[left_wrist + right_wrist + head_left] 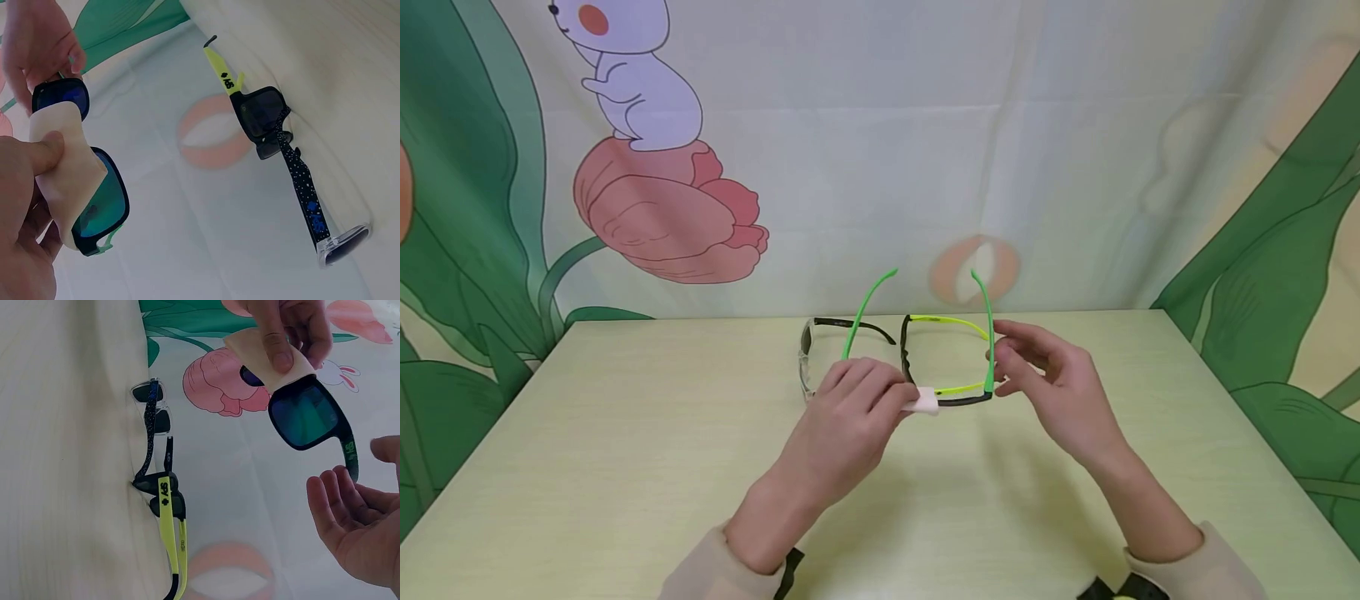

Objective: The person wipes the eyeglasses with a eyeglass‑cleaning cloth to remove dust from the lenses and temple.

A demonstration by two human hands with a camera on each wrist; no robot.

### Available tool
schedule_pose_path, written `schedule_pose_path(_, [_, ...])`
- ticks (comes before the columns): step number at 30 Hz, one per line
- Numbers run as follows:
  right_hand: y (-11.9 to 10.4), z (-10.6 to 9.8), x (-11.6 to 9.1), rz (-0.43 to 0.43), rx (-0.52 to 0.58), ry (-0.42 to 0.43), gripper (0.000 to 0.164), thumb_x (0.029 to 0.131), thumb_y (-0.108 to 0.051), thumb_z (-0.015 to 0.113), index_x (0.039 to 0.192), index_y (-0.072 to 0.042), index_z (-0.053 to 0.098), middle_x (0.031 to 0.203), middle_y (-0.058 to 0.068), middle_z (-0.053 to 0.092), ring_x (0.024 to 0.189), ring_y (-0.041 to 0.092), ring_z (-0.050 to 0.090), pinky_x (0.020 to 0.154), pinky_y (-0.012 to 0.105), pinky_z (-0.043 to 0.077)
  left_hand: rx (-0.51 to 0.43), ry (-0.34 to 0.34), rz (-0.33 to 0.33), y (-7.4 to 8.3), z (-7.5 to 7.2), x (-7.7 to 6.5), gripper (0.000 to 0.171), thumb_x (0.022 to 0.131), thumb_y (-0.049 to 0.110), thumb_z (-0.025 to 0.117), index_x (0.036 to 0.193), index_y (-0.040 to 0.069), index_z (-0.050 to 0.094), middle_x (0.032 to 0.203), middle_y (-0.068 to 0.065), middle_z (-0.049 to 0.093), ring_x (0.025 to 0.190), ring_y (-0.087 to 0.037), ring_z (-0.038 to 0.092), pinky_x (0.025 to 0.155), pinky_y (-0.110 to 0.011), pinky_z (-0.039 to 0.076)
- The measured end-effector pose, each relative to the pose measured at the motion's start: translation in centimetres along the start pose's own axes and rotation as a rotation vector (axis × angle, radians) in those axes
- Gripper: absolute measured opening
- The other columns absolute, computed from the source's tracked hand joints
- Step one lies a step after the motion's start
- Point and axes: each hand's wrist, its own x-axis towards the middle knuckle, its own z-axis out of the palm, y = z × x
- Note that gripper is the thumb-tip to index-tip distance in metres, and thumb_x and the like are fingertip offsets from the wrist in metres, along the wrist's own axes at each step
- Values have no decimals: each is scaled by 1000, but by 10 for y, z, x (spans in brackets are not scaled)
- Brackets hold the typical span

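My left hand (850, 421) pinches a cream-coloured cloth (70, 165) over the front of sunglasses (305, 414) with a black frame, blue-green lenses and bright green temples. They are held up off the table, the temples pointing away from me in the head view. The cloth covers the nose bridge and part of a lens. My right hand (1063, 396) is at the other end; in the right wrist view its fingers touch the green temple (350, 456) from below, while the thumb stands apart from it.
Beyond my hands on the table (647, 467) lie black sunglasses with yellow temples (165, 506) and clear-framed sunglasses with speckled dark temples (150, 422). A printed curtain (865, 125) hangs behind the table's far edge.
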Motion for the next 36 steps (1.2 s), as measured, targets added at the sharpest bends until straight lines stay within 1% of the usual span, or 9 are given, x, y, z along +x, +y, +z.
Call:
schedule_pose_path(5, [-2,-2,0,47,36,-37,40,94,-1,72,132,4,62,104,18,63,94,23,68,76,39,62,13,-13,5,0,2,-1,7,98,12,70,94,6,67,93,-3,61,88,-22,58,80,-34,49])
schedule_pose_path(8, [-2,-2,-1,55,63,-56,38,93,1,73,130,1,64,104,18,63,93,25,69,79,41,62,42,-35,18,0,2,-2,3,96,7,71,94,7,68,93,-3,61,87,-21,57,81,-34,49])
schedule_pose_path(11, [-2,-1,-1,48,95,-73,37,93,2,74,128,-2,65,106,18,62,92,28,70,82,43,61,79,-54,37,0,3,-4,6,94,2,68,94,8,69,93,-3,61,87,-22,57,82,-34,48])
schedule_pose_path(14, [-3,0,-1,30,115,-82,36,92,4,74,127,-2,64,109,19,61,92,28,69,83,45,61,103,-58,47,0,3,-4,9,93,-1,66,93,8,69,93,-3,61,86,-22,57,82,-34,49])
schedule_pose_path(17, [-3,1,-2,10,111,-78,36,91,6,74,126,-3,65,110,19,61,92,27,68,82,45,61,106,-53,42,0,4,-5,8,91,0,68,91,8,69,91,-3,61,84,-21,58,81,-34,49])
schedule_pose_path(22, [-3,4,-3,-43,63,-51,36,90,8,74,123,-2,66,103,19,63,88,26,67,79,43,62,103,-59,38,1,5,-5,10,87,6,79,92,9,71,91,-2,63,84,-21,59,81,-34,49])
schedule_pose_path(28, [-4,9,-5,-84,20,-9,34,89,9,75,121,0,66,102,16,65,88,23,67,78,39,62,98,-70,24,3,7,-3,13,86,6,80,96,9,73,94,-1,64,89,-20,59,82,-34,49])
schedule_pose_path(32, [-4,14,-7,-124,15,6,33,88,11,74,119,2,65,103,18,65,88,22,67,78,36,62,77,-112,-3,5,8,-3,14,88,9,81,99,7,73,98,-3,65,95,-22,59,86,-35,49])
schedule_pose_path(36, [-3,19,-9,-165,15,10,32,89,12,73,118,1,65,98,17,64,86,21,66,76,35,62,47,-162,-45,7,9,-2,17,90,11,80,105,7,73,104,-5,64,101,-24,57,90,-36,48])
